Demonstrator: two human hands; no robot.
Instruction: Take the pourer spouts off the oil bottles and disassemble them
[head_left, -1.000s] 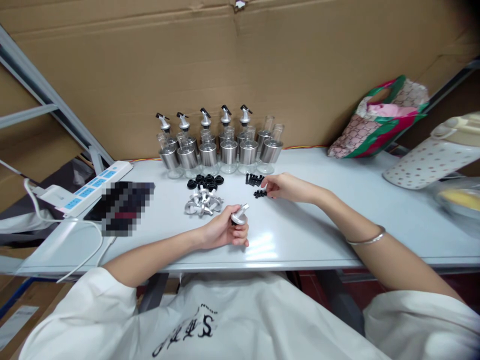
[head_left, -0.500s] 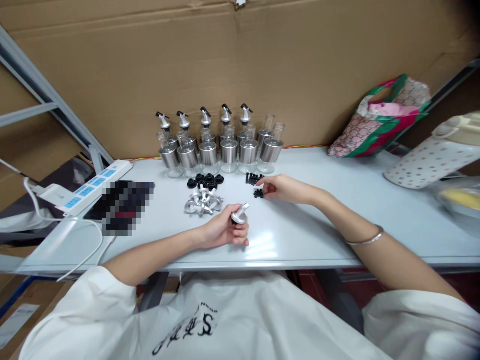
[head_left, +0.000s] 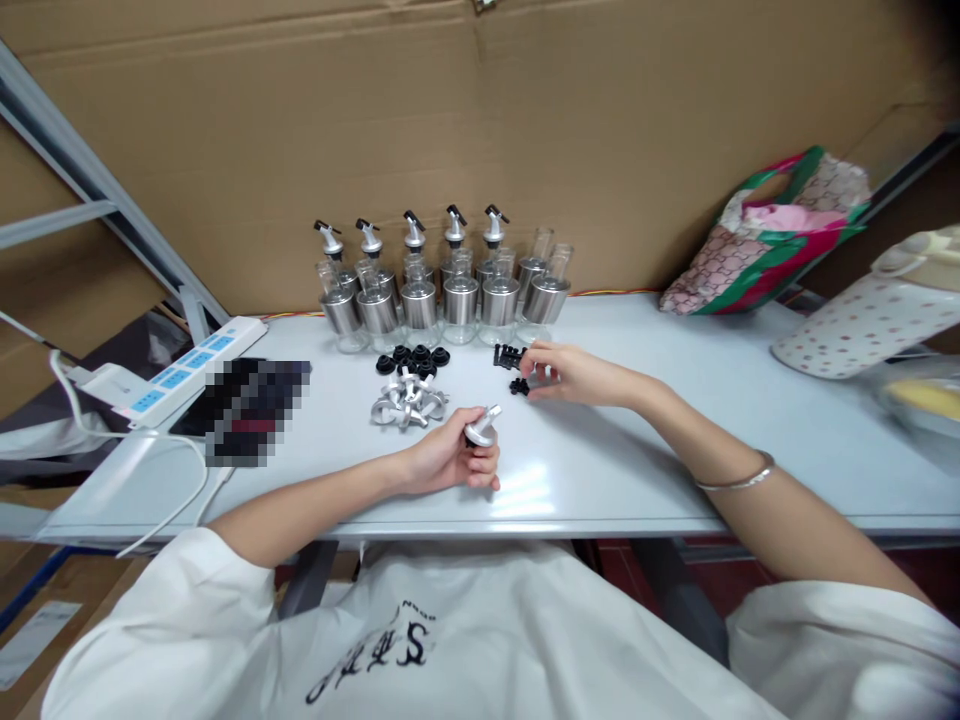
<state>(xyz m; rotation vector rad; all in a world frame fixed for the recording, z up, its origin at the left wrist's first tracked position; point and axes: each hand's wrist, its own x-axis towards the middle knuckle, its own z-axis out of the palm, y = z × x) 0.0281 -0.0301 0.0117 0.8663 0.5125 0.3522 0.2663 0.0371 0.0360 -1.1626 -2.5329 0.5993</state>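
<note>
My left hand [head_left: 448,462] rests on the pale table [head_left: 675,440] and is closed round a silver pourer spout [head_left: 480,430]. My right hand [head_left: 570,375] reaches forward, its fingertips pinched at a little heap of small black parts [head_left: 517,385]; whether it holds one I cannot make out. More small black pieces [head_left: 508,355] lie just behind. A pile of silver spouts [head_left: 409,405] and several black rubber stoppers [head_left: 412,358] lie left of my hands.
Several glass-and-steel oil bottles [head_left: 442,295] stand at the back, some capped with spouts. A power strip [head_left: 187,365] and a blurred-out object [head_left: 247,410] lie at the left. A patterned bag [head_left: 765,235] and a dotted thermos [head_left: 862,320] are at the right. Cardboard lines the wall.
My right hand has shifted slightly left over the small black parts, fingers closing in a pinch. The left hand with the spout has stayed put.
</note>
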